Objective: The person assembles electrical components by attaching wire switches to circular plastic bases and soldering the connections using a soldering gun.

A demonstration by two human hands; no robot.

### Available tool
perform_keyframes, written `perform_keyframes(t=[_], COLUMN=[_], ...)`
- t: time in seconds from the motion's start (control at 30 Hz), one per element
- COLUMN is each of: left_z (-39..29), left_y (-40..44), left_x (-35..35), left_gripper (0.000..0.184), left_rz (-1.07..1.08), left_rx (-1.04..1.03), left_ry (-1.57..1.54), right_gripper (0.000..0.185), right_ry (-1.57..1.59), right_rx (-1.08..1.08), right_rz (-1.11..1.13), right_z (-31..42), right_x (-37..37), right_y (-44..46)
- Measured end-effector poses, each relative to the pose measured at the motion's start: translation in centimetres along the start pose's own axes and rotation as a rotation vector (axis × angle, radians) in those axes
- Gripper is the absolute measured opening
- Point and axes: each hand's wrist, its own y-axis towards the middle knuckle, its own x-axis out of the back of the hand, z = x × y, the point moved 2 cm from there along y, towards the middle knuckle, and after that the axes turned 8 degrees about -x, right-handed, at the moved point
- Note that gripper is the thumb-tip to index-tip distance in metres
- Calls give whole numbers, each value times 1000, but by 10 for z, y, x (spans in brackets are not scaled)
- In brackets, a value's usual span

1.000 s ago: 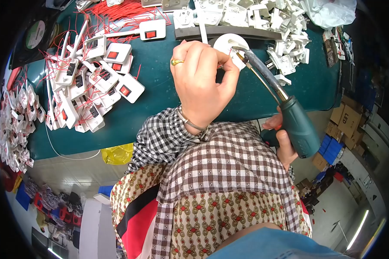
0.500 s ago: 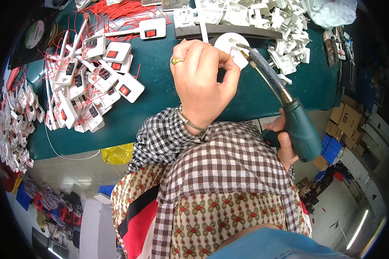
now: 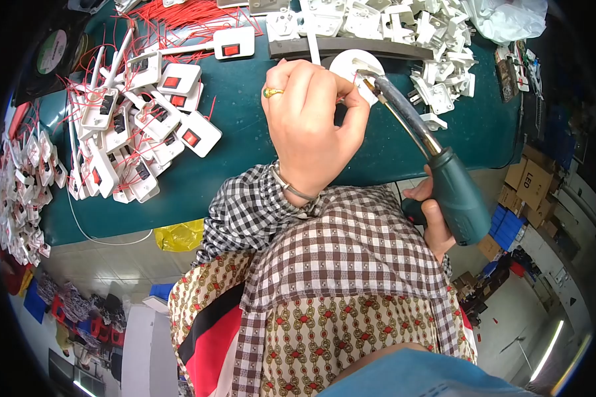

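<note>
Right hand (image 3: 436, 225) holds rounded plastic handle (image 3: 463, 198)

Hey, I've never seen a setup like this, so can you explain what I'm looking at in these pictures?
There's no robot here: a person works with two bare hands. Every picture comes from one camera worn on the head, looking forward and down, so the view bends at the edges.

The right hand holds a green-handled soldering gun, its tip over a white round part. The left hand is beside that part; what its fingertips grip is hidden.

On the green table, white switch housings, some with red rocker switches, are heaped at left. Red wires lie behind them, and white plastic parts are piled at upper right.
</note>
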Motion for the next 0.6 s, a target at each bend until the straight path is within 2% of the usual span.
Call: perform_keyframes(t=[0.6], left_z=[1], left_y=[-5], left_x=[0], left_gripper=[18], left_rz=[45], left_rx=[53], left_ry=[8], right_gripper=[65], right_ry=[-26], right_rx=[37], right_rz=[4], right_z=[0], right_x=[0], right_y=[-1])
